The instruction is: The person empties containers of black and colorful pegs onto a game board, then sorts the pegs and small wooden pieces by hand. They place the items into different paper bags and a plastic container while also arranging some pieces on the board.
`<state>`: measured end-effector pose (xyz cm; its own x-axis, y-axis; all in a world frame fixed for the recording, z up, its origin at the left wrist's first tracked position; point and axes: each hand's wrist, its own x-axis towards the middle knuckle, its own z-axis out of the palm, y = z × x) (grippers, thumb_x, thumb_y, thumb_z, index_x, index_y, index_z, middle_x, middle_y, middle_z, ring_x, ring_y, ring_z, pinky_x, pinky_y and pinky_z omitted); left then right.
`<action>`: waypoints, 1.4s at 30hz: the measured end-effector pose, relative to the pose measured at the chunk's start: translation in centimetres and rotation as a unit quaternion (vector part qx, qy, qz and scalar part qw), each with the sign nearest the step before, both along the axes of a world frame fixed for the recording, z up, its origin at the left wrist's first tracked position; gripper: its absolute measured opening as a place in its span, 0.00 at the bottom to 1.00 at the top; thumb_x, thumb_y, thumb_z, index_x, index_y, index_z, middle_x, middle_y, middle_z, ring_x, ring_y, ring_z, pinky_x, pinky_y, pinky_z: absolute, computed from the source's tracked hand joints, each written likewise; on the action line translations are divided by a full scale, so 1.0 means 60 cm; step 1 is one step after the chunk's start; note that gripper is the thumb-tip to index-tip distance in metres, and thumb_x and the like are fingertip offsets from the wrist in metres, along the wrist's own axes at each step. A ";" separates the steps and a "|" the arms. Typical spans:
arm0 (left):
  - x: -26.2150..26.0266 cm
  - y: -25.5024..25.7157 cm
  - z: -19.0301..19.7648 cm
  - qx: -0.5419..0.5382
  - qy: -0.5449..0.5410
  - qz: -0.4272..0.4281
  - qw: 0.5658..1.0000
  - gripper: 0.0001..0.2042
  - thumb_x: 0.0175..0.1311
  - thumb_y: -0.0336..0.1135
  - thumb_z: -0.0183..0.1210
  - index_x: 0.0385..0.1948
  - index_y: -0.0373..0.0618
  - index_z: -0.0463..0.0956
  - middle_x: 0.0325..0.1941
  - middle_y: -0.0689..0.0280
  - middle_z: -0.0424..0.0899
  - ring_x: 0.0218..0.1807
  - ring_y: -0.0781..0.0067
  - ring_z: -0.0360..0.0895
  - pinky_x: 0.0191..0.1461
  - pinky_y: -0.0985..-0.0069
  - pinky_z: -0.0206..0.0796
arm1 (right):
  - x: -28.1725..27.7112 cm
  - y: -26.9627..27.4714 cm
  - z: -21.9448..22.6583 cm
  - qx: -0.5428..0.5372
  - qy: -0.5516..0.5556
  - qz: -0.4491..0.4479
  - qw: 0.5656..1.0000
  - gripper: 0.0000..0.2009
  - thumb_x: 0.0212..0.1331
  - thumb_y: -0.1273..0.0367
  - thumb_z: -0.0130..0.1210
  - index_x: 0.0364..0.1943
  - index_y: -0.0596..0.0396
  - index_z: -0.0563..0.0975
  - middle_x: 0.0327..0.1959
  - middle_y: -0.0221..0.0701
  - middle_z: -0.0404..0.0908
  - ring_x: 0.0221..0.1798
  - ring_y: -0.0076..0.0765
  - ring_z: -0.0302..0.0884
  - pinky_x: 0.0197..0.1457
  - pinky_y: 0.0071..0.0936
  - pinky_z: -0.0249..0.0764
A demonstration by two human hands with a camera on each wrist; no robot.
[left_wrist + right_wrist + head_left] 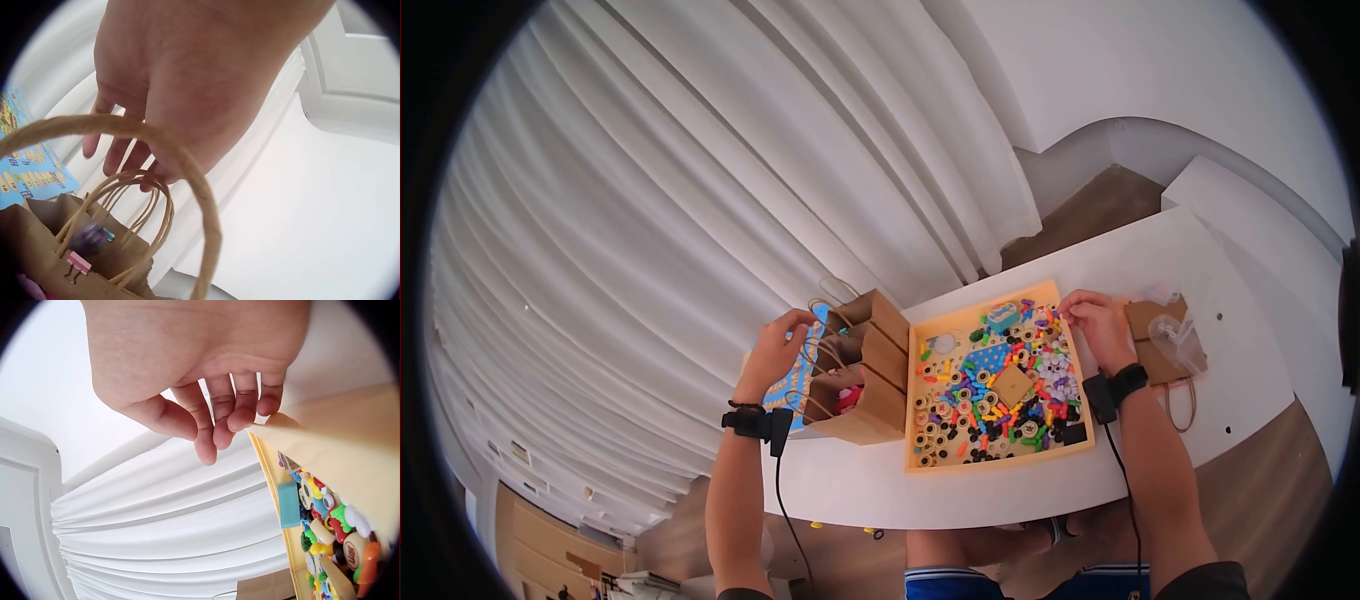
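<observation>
Small loose pieces (975, 400) are piled in a shallow wooden tray (1000, 461) on the white table (1000, 500). They look light, hard and mostly plastic, probably smooth enough to slip or roll; best pinched one at a time across the sides, from above. Pale discs look firmer, likely wood, easiest by the rim. Nothing seems very fragile. Tray itself looks stiff, heavier when full; side walls would be the place to take it. Right hand (1103, 328) is at the tray's far right corner, fingers loosely bent, grip empty; contact with the rim can't be confirmed. Left hand (778, 355) is over the paper bags (870, 420) left of the tray, fingers relaxed, nothing held. Bags look light, thin-walled and easily creased; twisted handles (215, 231) are the natural hold. Those handles arch over the bag mouths and could snag fingers. A purple item (89, 239), blurred, shows at the bags, with a pink binder clip (79, 262) near it. Blue printed sheet (798, 385) lies behind the bags, partly hidden. Teal box (289, 505) sits near the tray's far wall, which limits a low sideways reach. Flat brown bag (1150, 325) and clear plastic (1178, 345) lie right of the tray.
</observation>
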<state>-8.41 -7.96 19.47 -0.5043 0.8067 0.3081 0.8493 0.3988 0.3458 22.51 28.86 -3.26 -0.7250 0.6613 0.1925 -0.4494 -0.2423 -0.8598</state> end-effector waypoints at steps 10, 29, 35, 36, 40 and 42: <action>0.172 0.108 -0.019 -0.013 0.116 -0.139 0.983 0.08 0.66 0.24 0.55 0.44 0.38 0.79 0.41 0.52 0.84 0.45 0.48 0.82 0.51 0.61 0.75 | -0.005 0.001 -0.001 0.008 0.004 0.000 1.000 0.08 0.62 0.74 0.50 0.33 0.61 0.82 0.33 0.27 0.82 0.38 0.20 0.74 0.44 0.19 0.70; 0.095 0.257 -0.310 -0.178 0.150 -0.081 0.969 0.12 0.63 0.22 0.56 0.48 0.38 0.72 0.51 0.48 0.79 0.54 0.43 0.83 0.55 0.55 0.79 | -0.003 0.000 -0.001 0.004 0.011 0.005 1.000 0.09 0.63 0.72 0.51 0.33 0.61 0.82 0.33 0.28 0.82 0.36 0.21 0.73 0.44 0.19 0.69; 0.102 0.258 -0.291 -0.157 0.088 -0.078 0.981 0.12 0.64 0.24 0.58 0.48 0.38 0.72 0.49 0.45 0.81 0.54 0.41 0.82 0.56 0.53 0.77 | -0.003 -0.001 0.001 0.004 0.007 0.005 1.000 0.09 0.63 0.72 0.51 0.33 0.61 0.82 0.32 0.27 0.82 0.36 0.20 0.73 0.44 0.18 0.69; 0.100 0.259 -0.287 -0.170 0.064 -0.079 0.980 0.12 0.64 0.25 0.59 0.48 0.38 0.73 0.48 0.45 0.82 0.54 0.41 0.81 0.56 0.53 0.77 | -0.003 -0.001 0.002 0.005 0.006 0.003 1.000 0.09 0.62 0.72 0.51 0.33 0.60 0.82 0.32 0.27 0.82 0.36 0.19 0.73 0.44 0.18 0.69; 0.092 0.261 -0.284 -0.101 -0.009 -0.104 0.989 0.11 0.63 0.31 0.63 0.45 0.37 0.78 0.45 0.46 0.84 0.53 0.41 0.81 0.56 0.53 0.75 | -0.003 0.000 0.002 -0.002 0.007 0.006 1.000 0.09 0.62 0.72 0.51 0.33 0.60 0.83 0.32 0.27 0.82 0.36 0.19 0.73 0.43 0.18 0.69; 0.093 0.274 -0.279 -0.088 -0.016 -0.109 0.990 0.11 0.63 0.32 0.64 0.43 0.36 0.79 0.46 0.47 0.84 0.52 0.42 0.81 0.56 0.54 0.74 | -0.004 0.002 -0.001 0.004 0.005 0.007 1.000 0.09 0.62 0.72 0.51 0.32 0.61 0.82 0.32 0.27 0.82 0.36 0.19 0.73 0.43 0.18 0.70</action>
<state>-2.83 8.48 2.76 -0.3195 0.9372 0.1399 0.9116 0.2637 0.3154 22.27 28.96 -3.34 -0.7320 0.6496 0.2052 -0.4541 -0.2408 -0.8578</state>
